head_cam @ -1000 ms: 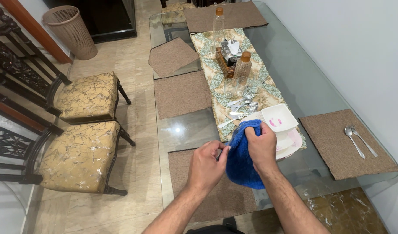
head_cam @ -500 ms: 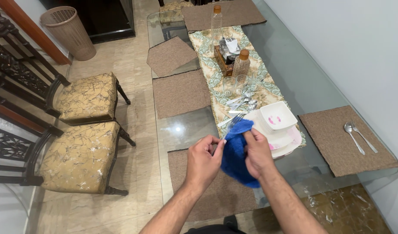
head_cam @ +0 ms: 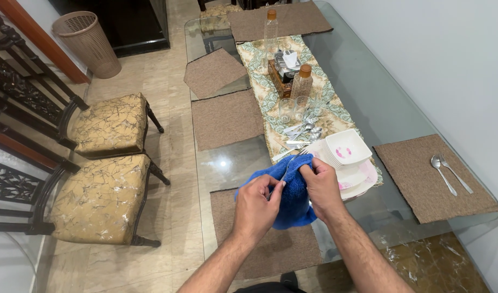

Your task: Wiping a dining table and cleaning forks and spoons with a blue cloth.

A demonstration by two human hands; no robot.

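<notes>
Blue and fluffy, a cloth (head_cam: 292,198) sits bunched up between two bare hands, low in the middle of the view. The left hand (head_cam: 256,206) pinches the handle of a thin metal fork (head_cam: 288,169), and the fork lies against the cloth with its prongs pointing up toward one o'clock. The right hand (head_cam: 323,187) is closed on the cloth, just beside the left hand, so both hands are close together and both are gripping something. Under them, at six o'clock, lies a brown placemat (head_cam: 270,244) on a glass table (head_cam: 230,163).

Just past the right hand, toward two o'clock, is a stack of white plates (head_cam: 360,176) with square white bowls (head_cam: 347,147) on top. At three o'clock there is another brown mat (head_cam: 430,184) with a spoon and fork (head_cam: 449,176) lying on it side by side.

Toward twelve o'clock, a flowery table runner (head_cam: 270,92) runs down the middle of the table. A pile of shiny cutlery (head_cam: 303,133) rests on it, then two drinking glasses (head_cam: 293,108), then two clear bottles with orange caps (head_cam: 303,82).

At nine o'clock, two dark chairs with gold cushions (head_cam: 105,163) stand on the floor. Far off at eleven o'clock is a tan basket (head_cam: 86,43).
</notes>
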